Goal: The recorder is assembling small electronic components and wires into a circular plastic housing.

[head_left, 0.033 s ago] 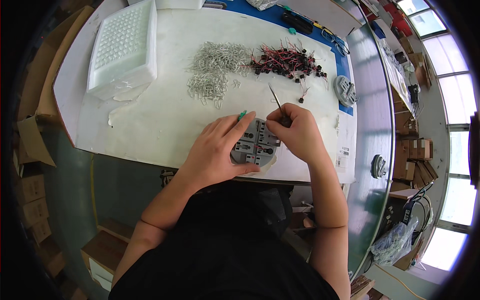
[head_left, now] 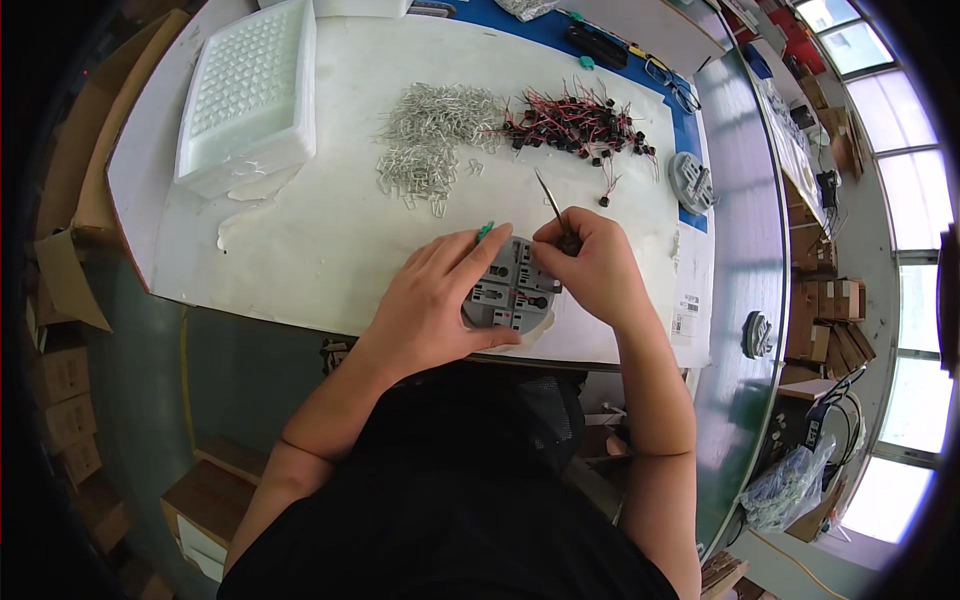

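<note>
On the near edge of the table lies a round grey fixture with several raised blocks and slots, a bit of red wire among them. My left hand grips it from the left, thumb along its near rim and fingers over its far side. A small green piece shows at those fingertips; what it belongs to is hidden. My right hand is closed round a slim metal tool, its pointed end facing away from me. The right fingertips meet over the fixture's right side, and whatever they pinch there is hidden.
Beyond my hands lie a heap of bent wire clips and a tangle of small black parts with red wires. A white foam tray stands at the left. Another round grey fixture sits on the blue mat at the right.
</note>
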`<action>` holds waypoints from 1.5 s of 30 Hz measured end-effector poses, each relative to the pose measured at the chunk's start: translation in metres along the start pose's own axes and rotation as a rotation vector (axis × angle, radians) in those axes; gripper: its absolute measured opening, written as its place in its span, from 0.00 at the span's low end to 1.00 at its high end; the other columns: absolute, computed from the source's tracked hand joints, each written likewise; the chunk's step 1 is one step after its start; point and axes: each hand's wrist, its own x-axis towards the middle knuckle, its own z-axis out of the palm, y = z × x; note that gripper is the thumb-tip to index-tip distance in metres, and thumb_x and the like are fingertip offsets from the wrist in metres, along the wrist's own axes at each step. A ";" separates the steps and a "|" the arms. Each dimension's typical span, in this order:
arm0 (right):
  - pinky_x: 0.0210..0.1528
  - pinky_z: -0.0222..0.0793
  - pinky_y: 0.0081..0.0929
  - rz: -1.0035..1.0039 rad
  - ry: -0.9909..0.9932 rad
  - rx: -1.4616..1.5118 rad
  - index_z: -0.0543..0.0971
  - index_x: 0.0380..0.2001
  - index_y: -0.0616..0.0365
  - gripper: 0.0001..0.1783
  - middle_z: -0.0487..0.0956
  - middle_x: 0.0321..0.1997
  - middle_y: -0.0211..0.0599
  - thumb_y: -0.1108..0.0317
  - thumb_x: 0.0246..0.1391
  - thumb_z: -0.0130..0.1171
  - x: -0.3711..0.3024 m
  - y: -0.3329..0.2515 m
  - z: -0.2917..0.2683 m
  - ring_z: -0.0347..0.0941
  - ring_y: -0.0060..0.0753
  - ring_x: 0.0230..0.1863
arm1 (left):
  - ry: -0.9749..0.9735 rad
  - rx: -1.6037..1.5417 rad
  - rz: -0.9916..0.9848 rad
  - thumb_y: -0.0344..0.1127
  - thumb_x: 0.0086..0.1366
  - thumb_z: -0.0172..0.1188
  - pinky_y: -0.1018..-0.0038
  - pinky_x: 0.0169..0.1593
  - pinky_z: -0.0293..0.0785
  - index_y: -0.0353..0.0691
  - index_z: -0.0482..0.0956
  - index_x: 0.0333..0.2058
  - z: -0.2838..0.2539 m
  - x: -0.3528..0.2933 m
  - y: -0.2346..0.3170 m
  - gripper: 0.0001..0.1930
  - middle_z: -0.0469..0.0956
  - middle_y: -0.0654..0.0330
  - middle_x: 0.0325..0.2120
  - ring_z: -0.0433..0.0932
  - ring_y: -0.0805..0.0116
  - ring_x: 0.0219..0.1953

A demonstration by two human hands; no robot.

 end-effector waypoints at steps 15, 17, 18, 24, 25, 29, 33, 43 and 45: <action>0.33 0.70 0.21 0.072 -0.037 -0.070 0.83 0.34 0.67 0.14 0.83 0.28 0.28 0.65 0.63 0.72 0.004 -0.005 -0.010 0.73 0.15 0.30 | 0.012 0.031 0.000 0.50 0.49 0.84 0.55 0.66 0.73 0.44 0.66 0.74 -0.001 -0.002 0.001 0.55 0.76 0.52 0.60 0.77 0.49 0.62; 0.32 0.69 0.21 0.050 -0.080 -0.127 0.84 0.33 0.67 0.14 0.82 0.27 0.28 0.64 0.64 0.71 0.004 -0.010 -0.009 0.72 0.15 0.29 | 0.008 0.031 0.003 0.51 0.49 0.84 0.55 0.66 0.73 0.44 0.67 0.74 -0.002 -0.001 0.001 0.55 0.76 0.52 0.60 0.77 0.49 0.62; 0.31 0.68 0.21 0.040 -0.099 -0.154 0.84 0.32 0.66 0.15 0.82 0.26 0.27 0.63 0.64 0.71 0.004 -0.011 -0.008 0.72 0.14 0.28 | 0.005 0.032 0.006 0.51 0.49 0.84 0.55 0.66 0.73 0.44 0.67 0.74 -0.002 -0.001 0.000 0.55 0.76 0.52 0.60 0.77 0.49 0.62; 0.31 0.69 0.24 0.065 -0.172 -0.195 0.85 0.32 0.67 0.14 0.82 0.25 0.30 0.64 0.61 0.70 0.008 -0.008 -0.008 0.72 0.17 0.27 | 0.003 0.032 0.005 0.51 0.49 0.83 0.55 0.66 0.73 0.44 0.67 0.74 0.000 0.000 -0.001 0.55 0.76 0.52 0.60 0.77 0.48 0.61; 0.31 0.70 0.26 0.077 -0.190 -0.154 0.85 0.33 0.67 0.14 0.82 0.24 0.33 0.63 0.60 0.69 0.009 -0.007 -0.010 0.73 0.19 0.27 | 0.004 0.031 0.005 0.51 0.49 0.83 0.55 0.66 0.73 0.44 0.67 0.74 0.000 0.000 -0.001 0.55 0.76 0.52 0.60 0.77 0.48 0.61; 0.32 0.72 0.28 0.099 -0.232 -0.118 0.86 0.33 0.68 0.14 0.82 0.24 0.35 0.63 0.57 0.69 0.014 0.002 -0.015 0.73 0.22 0.27 | 0.010 0.052 0.019 0.51 0.49 0.84 0.56 0.66 0.73 0.43 0.67 0.74 0.002 -0.002 -0.001 0.56 0.76 0.52 0.59 0.77 0.49 0.61; 0.33 0.71 0.26 0.063 -0.246 -0.072 0.85 0.32 0.67 0.13 0.81 0.25 0.32 0.64 0.56 0.69 0.019 0.009 -0.013 0.73 0.21 0.28 | 0.001 0.037 0.007 0.51 0.48 0.84 0.57 0.65 0.74 0.44 0.67 0.74 -0.002 0.002 0.001 0.56 0.75 0.52 0.60 0.76 0.48 0.61; 0.33 0.69 0.24 0.122 -0.280 0.093 0.86 0.32 0.65 0.11 0.82 0.27 0.27 0.66 0.54 0.69 0.016 0.010 -0.016 0.72 0.18 0.29 | -0.037 -0.015 -0.016 0.50 0.48 0.84 0.57 0.64 0.75 0.46 0.67 0.75 -0.002 0.005 0.001 0.56 0.75 0.51 0.60 0.77 0.48 0.60; 0.31 0.67 0.21 0.157 -0.320 0.131 0.86 0.33 0.63 0.09 0.81 0.27 0.24 0.67 0.56 0.70 0.018 0.007 -0.019 0.71 0.15 0.28 | -0.047 -0.020 -0.035 0.50 0.48 0.85 0.57 0.64 0.75 0.46 0.67 0.75 -0.003 0.005 0.001 0.56 0.75 0.51 0.60 0.77 0.47 0.60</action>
